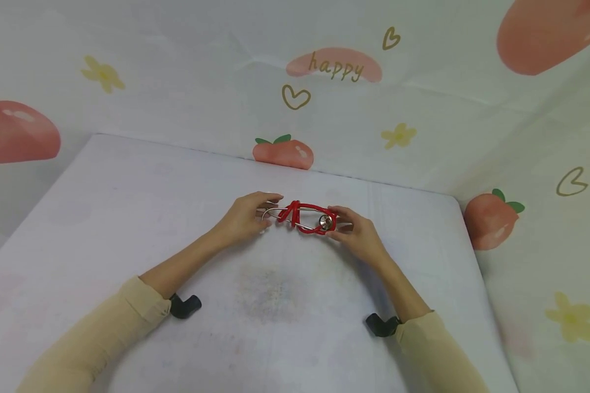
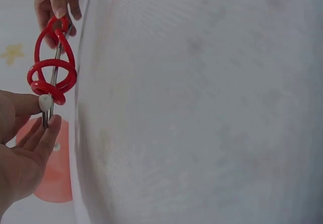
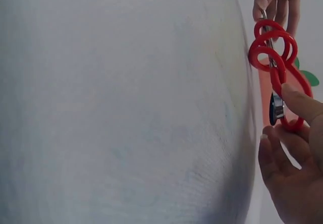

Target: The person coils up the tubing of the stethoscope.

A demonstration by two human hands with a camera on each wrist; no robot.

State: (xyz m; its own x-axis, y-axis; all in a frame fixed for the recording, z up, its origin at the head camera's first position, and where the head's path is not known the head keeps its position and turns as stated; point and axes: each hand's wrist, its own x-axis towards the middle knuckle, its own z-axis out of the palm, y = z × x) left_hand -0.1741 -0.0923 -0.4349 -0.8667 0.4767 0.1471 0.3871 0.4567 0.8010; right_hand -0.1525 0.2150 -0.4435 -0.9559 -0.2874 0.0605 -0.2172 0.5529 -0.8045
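A stethoscope with bundled red tubing (image 1: pixel 295 213) is held level between both hands, near the back of the table. At its left end my left hand (image 1: pixel 246 217) pinches the metal ear tubes between thumb and fingers. A white eartip (image 2: pixel 46 102) shows by the thumb in the left wrist view. My right hand (image 1: pixel 360 233) grips the looped tubing at the other end, thumb on one side and fingers on the other. Beside that thumb sits the round metal chest piece (image 3: pixel 278 108). The tubing is wound around itself near the middle.
Under the hands lies a white table (image 1: pixel 187 360) with a greyish smudge (image 1: pixel 270 292). A pale printed cloth (image 1: pixel 201 82) with fruit and flowers stands behind it and along the right side. Black curved pieces (image 1: pixel 186 307) sit at both sleeve cuffs.
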